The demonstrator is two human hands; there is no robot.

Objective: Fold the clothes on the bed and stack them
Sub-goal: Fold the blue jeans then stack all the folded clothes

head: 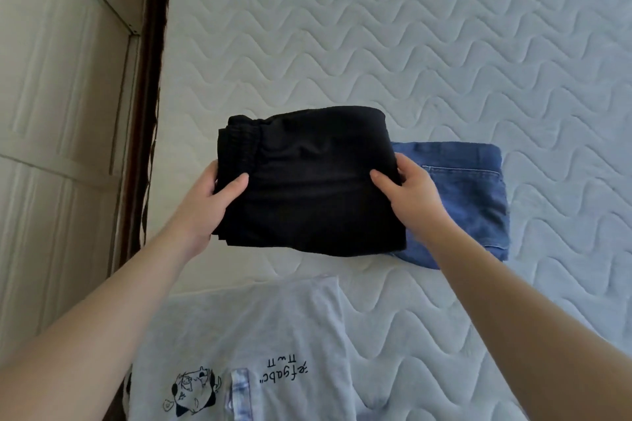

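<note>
Left hand and right hand — thumbs atop folded black trousers.

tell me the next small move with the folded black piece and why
Probably shift it right and lower it onto the folded jeans. Both the left hand and right hand grip the black garment by its sides, already folded, and it overlaps the jeans' left edge. The white t-shirt nearer the person still lies unfolded.
</note>
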